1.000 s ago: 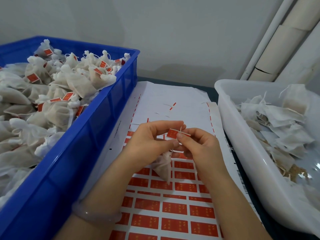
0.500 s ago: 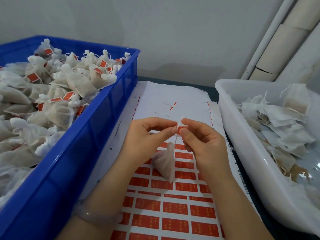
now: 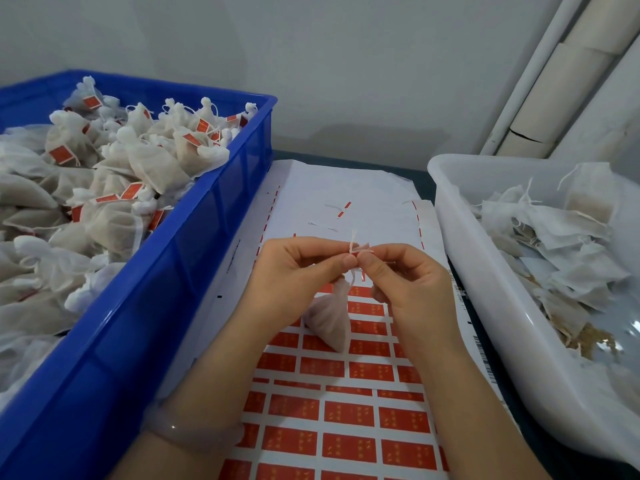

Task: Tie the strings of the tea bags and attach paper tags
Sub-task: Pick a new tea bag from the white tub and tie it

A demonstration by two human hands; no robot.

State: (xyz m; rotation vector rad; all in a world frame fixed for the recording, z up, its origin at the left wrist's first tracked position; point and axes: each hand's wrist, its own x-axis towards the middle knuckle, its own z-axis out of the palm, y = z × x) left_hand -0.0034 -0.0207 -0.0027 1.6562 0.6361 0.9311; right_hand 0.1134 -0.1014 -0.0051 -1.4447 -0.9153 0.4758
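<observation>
While the tea bag (image 3: 329,317) hung soft and light, its string (image 3: 353,244) was pinched shut between left hand (image 3: 294,271) and right hand (image 3: 408,282); string judged best grip point.

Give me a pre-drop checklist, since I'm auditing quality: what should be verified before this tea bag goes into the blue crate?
1. Tea bag hangs from the string: ok.
2. Left hand and right hand both pinch at the string: ok.
3. Red tag folded flat around the string: cannot tell, fingers hide it.
4. Knot tight: cannot tell.
5. Blue crate has room: ok.
6. Sticker sheet has tags left: ok.
</observation>
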